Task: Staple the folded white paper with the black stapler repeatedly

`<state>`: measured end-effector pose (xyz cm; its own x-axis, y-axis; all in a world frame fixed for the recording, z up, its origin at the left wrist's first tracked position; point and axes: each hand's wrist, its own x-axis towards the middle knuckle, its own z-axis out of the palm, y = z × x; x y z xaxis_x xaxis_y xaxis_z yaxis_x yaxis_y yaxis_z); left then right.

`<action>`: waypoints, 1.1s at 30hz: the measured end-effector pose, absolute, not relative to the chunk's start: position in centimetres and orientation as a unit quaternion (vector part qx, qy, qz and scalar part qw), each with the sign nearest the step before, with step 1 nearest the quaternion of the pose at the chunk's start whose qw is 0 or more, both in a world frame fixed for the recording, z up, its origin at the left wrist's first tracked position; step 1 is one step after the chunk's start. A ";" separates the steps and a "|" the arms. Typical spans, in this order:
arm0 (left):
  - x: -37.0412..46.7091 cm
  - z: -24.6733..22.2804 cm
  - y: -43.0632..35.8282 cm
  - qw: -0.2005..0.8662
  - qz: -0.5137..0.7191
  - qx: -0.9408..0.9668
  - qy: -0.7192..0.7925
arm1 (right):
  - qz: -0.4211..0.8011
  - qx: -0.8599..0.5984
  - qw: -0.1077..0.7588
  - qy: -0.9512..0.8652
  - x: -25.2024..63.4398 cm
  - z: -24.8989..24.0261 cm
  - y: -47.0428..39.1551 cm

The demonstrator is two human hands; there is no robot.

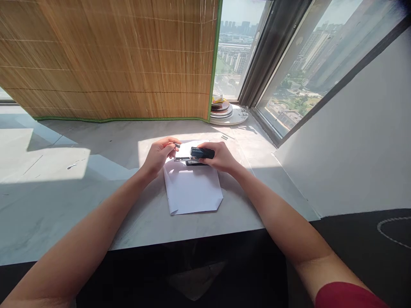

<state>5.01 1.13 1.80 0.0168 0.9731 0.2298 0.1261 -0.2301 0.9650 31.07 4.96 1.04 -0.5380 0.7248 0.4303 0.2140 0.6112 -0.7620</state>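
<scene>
A black stapler [202,153] lies over the upper part of some white paper [195,190], its top lifted away from the metal staple channel. My right hand [220,156] is closed around the stapler's top at its right end. To the left of the stapler, my left hand [160,154] pinches a small dark strip [177,146], which looks like a row of staples. The paper has folded corners at its lower edge and lies flat on the pale counter [147,226].
Short staple strips [224,137] lie beyond my right hand. Stacked plates [221,112] stand in the window corner. A bamboo blind [112,60] hangs at the back left. Small scraps [71,166] lie on the left. A white wall [349,128] rises at the right.
</scene>
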 end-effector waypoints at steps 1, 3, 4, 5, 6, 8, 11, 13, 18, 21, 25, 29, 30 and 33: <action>5.0 1.9 1.1 0.414 0.521 0.583 0.465 | 0.334 -0.291 0.383 -0.811 31.1 1.1 4.9; 5.2 2.1 0.9 0.403 0.516 0.597 0.463 | 0.334 -0.296 0.377 -0.811 31.1 1.3 4.9; 5.2 2.2 0.8 0.387 0.513 0.610 0.464 | 0.334 -0.298 0.375 -0.812 31.1 1.3 4.8; 5.3 2.3 0.6 0.369 0.508 0.624 0.464 | 0.335 -0.299 0.374 -0.812 31.1 1.4 4.8; 5.4 2.4 0.5 0.353 0.503 0.638 0.464 | 0.335 -0.300 0.374 -0.811 31.1 1.4 4.8; 5.4 2.6 0.3 0.329 0.494 0.660 0.460 | 0.336 -0.301 0.377 -0.809 31.1 1.4 4.9; 5.2 2.6 0.1 0.291 0.485 0.685 0.460 | 0.331 -0.305 0.384 -0.806 31.2 1.2 5.1; 5.0 2.5 0.1 0.259 0.468 0.709 0.460 | 0.325 -0.310 0.389 -0.804 31.4 1.1 5.3; 4.8 2.1 0.2 0.217 0.419 0.764 0.439 | 0.321 -0.314 0.391 -0.803 31.5 0.9 5.6; 4.8 1.9 0.3 0.208 0.405 0.779 0.431 | 0.322 -0.307 0.391 -0.805 31.5 1.0 5.5; 4.9 2.1 0.2 0.193 0.407 0.785 0.426 | 0.322 -0.292 0.396 -0.809 31.5 1.1 5.4; 5.0 2.3 0.1 0.204 0.396 0.782 0.435 | 0.326 -0.289 0.392 -0.810 31.4 1.1 5.3; 5.0 2.3 0.0 0.206 0.395 0.781 0.438 | 0.326 -0.292 0.390 -0.810 31.4 1.2 5.3; 5.0 2.3 0.1 0.214 0.395 0.779 0.438 | 0.325 -0.303 0.382 -0.810 31.3 1.2 5.2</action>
<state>4.96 0.10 2.32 0.3049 0.8508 0.4279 0.5136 -0.5253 0.6785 31.34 5.18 1.23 -0.5245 0.7399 0.4214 0.2438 0.6046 -0.7583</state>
